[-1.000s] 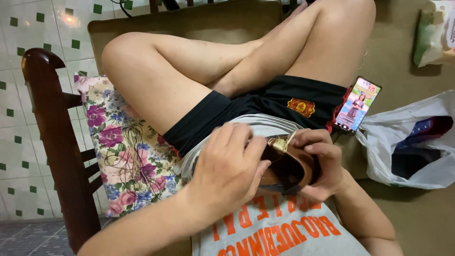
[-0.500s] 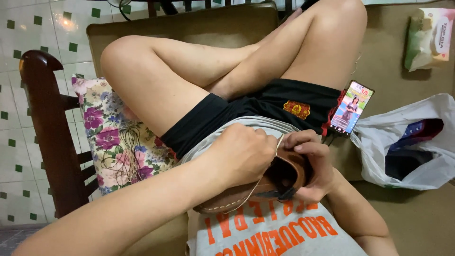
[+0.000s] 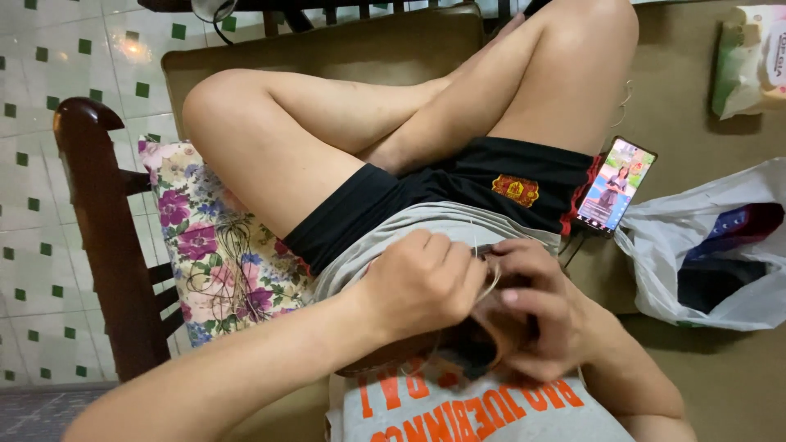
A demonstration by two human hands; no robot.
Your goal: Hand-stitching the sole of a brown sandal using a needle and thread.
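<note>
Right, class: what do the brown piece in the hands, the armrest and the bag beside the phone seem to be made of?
Brown piece: probably leather, smooth tan edge, mostly hidden by the left hand and right hand.
Armrest: dark wood, glossy varnished sheen.
Bag: thin plastic, crinkled, translucent white.

armrest [image 3: 98, 221]: dark glossy wood
cushion [image 3: 217, 262]: floral cloth
bag [image 3: 720, 262]: thin plastic
floor [image 3: 49, 49]: glossy tile
</note>
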